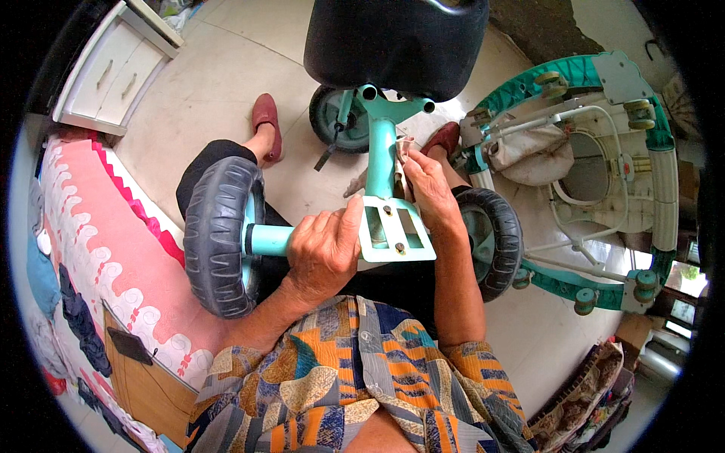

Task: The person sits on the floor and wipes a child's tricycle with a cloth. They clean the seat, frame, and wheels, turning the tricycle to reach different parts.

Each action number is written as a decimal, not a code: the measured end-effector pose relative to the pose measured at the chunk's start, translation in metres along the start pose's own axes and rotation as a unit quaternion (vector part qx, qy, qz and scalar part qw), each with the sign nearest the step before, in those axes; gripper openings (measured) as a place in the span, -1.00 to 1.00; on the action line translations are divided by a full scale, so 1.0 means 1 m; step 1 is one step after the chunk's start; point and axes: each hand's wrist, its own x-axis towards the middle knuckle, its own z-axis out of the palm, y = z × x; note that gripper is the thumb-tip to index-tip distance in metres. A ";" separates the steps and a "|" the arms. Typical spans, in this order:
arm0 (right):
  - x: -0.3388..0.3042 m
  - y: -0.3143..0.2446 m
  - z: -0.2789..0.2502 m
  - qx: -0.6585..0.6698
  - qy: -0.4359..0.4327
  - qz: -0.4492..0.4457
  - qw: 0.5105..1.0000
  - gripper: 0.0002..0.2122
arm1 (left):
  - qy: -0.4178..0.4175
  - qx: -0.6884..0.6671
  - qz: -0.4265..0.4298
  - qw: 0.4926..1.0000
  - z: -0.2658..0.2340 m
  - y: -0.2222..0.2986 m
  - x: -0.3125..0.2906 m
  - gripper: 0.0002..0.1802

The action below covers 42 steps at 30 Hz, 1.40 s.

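A small teal tricycle frame [381, 162] is between my knees. Its black-treaded wheels are at the left [219, 238] and right [504, 243] ends of the axle, with a third wheel [323, 121] farther off. My left hand [326, 245] is closed around the axle tube beside the flat bolted plate [420, 250], thumb on the plate's edge. In the fingers of my right hand [432, 189] is a pale, stained cloth [403, 162], pressed against the right side of the frame's main tube. My right fingertips are partly hidden by the cloth.
A large black plastic piece [396, 45] stands beyond the frame's forked end. To the right, an overturned teal and white baby walker [661, 196] shows its casters. A bed with a pink cover [113, 249] is on the left, with a white drawer cabinet [113, 75] behind it.
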 end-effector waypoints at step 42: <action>0.002 0.012 -0.001 -0.149 0.025 -0.073 0.986 -0.73 | 0.004 0.014 0.014 1.000 0.004 -0.001 -0.001 -0.37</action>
